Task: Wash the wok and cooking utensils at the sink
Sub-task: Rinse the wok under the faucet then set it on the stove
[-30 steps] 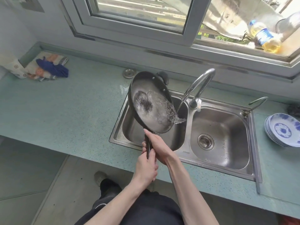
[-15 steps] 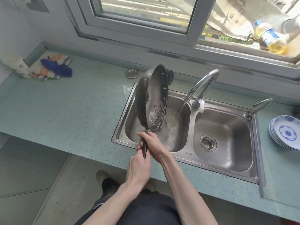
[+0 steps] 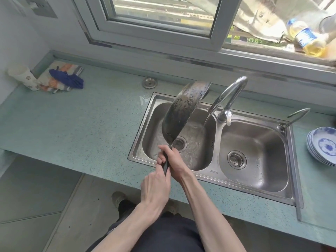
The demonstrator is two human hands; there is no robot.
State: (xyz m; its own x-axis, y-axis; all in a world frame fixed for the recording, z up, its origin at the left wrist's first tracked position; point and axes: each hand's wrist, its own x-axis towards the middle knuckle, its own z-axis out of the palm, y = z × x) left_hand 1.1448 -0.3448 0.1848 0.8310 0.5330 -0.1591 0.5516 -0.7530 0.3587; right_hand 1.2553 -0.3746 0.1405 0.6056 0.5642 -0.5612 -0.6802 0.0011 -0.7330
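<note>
Two hands gripping wok handle, handle mostly hidden; underside showing

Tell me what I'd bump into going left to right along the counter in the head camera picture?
White cup → striped cloth with a blue rag on it → loose sink strainer → wok tipped over the left basin → faucet → right basin → stack of blue-and-white plates.

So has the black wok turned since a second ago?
Yes. The black wok has tipped from facing up to edge-on over the left basin of the steel sink, its inside towards the faucet.
</note>
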